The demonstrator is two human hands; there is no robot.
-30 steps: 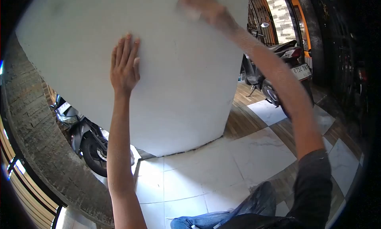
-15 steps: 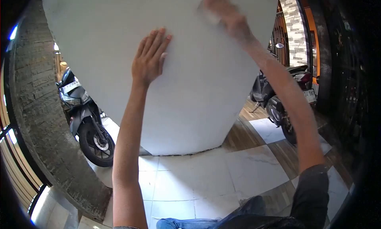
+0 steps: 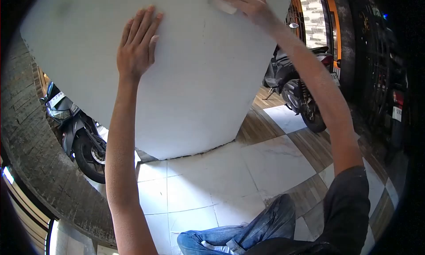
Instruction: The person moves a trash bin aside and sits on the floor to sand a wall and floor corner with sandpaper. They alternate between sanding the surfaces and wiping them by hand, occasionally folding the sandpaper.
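A broad pale grey-white wall surface (image 3: 199, 87) stands upright before me. My left hand (image 3: 138, 49) lies flat on it at the upper left, fingers stretched out and holding nothing. Higher up, toward the right, my right hand (image 3: 245, 5) presses a pale flat block (image 3: 224, 6) against the same surface. Fingers cover most of the block, so only its lower edge shows and its exact kind is hidden. The wall's bottom edge is dark and uneven where it meets the floor.
Motorcycles are parked behind the wall at left (image 3: 84, 135) and right (image 3: 294, 87). A rough brick wall (image 3: 35, 135) runs along the left. White and wood-look tiles (image 3: 279, 157) cover the floor. My jeans-clad legs (image 3: 261, 224) are folded below.
My view has shifted, so the wall and motorcycles sit further left and higher. The right hand, blurred earlier, has moved with its block along the wall. The left hand remains flat against the wall.
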